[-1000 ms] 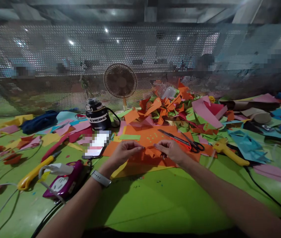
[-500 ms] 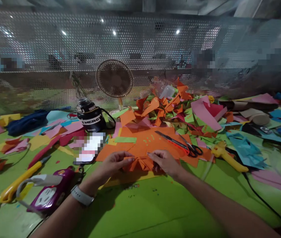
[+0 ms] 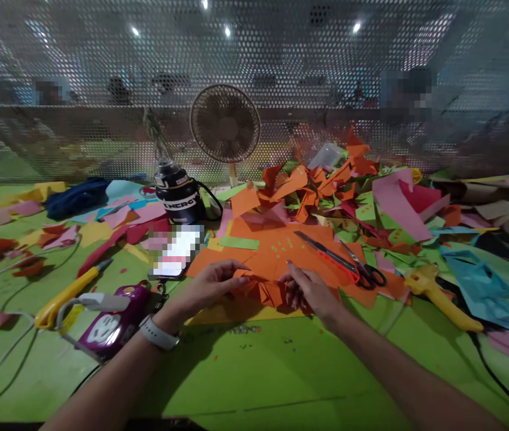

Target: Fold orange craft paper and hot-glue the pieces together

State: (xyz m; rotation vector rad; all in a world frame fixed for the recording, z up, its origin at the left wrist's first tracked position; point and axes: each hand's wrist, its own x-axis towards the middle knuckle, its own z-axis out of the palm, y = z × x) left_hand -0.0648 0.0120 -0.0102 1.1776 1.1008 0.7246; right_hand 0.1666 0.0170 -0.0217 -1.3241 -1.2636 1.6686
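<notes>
A folded piece of orange paper (image 3: 269, 293) with pleated creases is held up low over the flat orange sheets (image 3: 276, 245). My left hand (image 3: 218, 284) pinches its left end between thumb and fingers. At the right end, my right hand (image 3: 311, 293) has its fingers curled in against the paper's edge; part of that grip is hidden. A utility knife (image 3: 326, 254) and black-handled scissors (image 3: 369, 272) lie on the sheets just beyond my right hand. A yellow sheet (image 3: 218, 314) shows underneath.
To the left are a phone (image 3: 178, 251), a purple power strip (image 3: 117, 320), a yellow-handled tool (image 3: 68, 296) and a dark bottle (image 3: 176, 194). A yellow glue gun (image 3: 445, 296) with a cord lies right. Behind stand paper scraps (image 3: 299, 185), a fan (image 3: 225, 123) and a perforated metal screen (image 3: 303, 66).
The view has tilted down and turned slightly left. The orange paper has shifted in my fingers, with its folds turned differently. My right fingers have moved along its right edge.
</notes>
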